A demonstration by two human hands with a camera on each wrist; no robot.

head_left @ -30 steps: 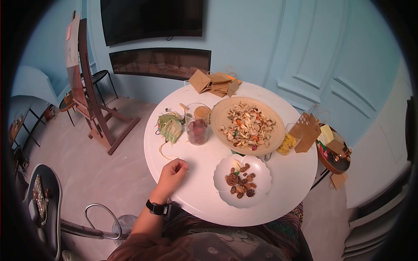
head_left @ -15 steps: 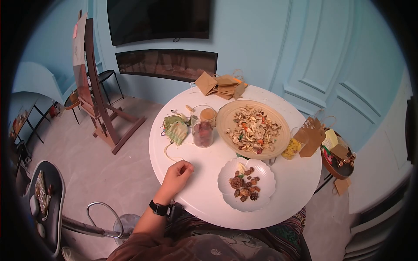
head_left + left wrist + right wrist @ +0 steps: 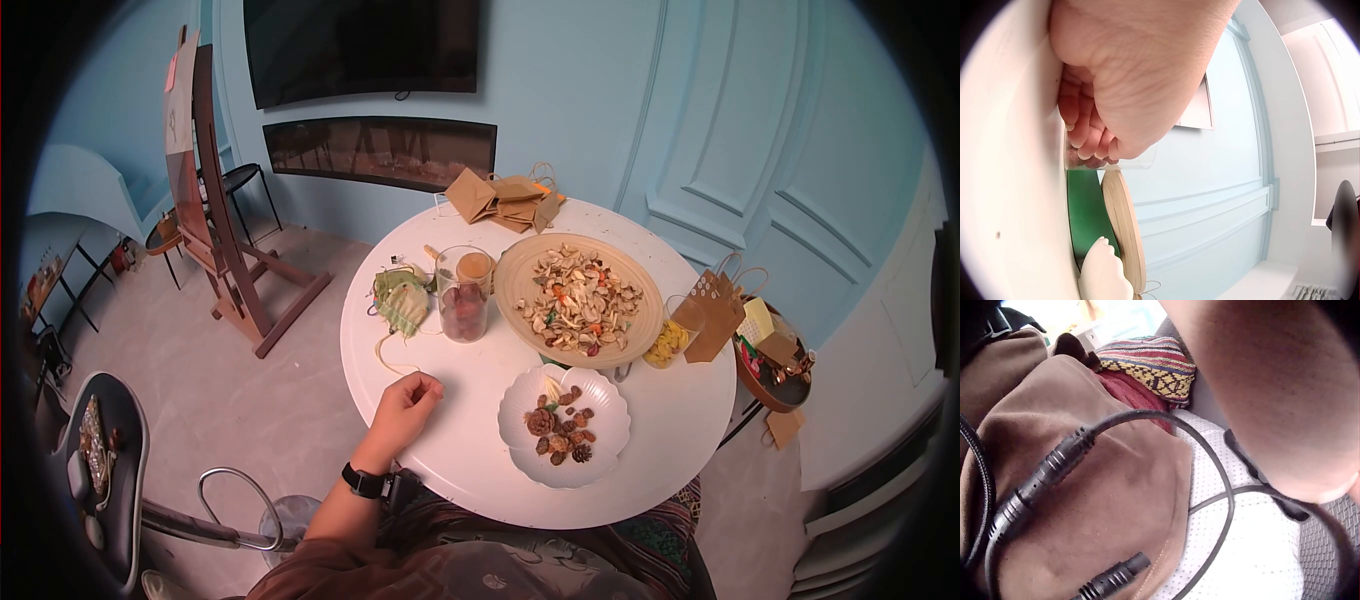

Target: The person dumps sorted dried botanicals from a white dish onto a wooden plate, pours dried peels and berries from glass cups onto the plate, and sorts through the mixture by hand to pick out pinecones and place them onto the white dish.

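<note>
My left hand (image 3: 408, 405) rests on its side on the white round table (image 3: 455, 450), fingers loosely curled, holding nothing. In the left wrist view those fingers (image 3: 1088, 128) bend toward the palm. A clear glass (image 3: 463, 310) with dark red pieces inside stands beyond the hand. Left of it lies a green drawstring pouch (image 3: 403, 303), its pale cord trailing toward my knuckles. To the right is a scalloped white plate (image 3: 515, 445) of pine cones. My right hand (image 3: 1297, 425) is out of the head view; its wrist view shows only part of it, its fingers cut off.
A wide wooden plate (image 3: 515, 300) of dried slices stands at the back, beside a glass of yellow pieces (image 3: 668, 345). Brown paper bags (image 3: 505, 195) lie at the far edge. Black cables (image 3: 1054, 465) cross brown cloth near my right hand. An easel (image 3: 215, 190) stands left.
The head view has shifted slightly, so the table sits a little further right and lower. My left hand and the things on the table keep their places.
</note>
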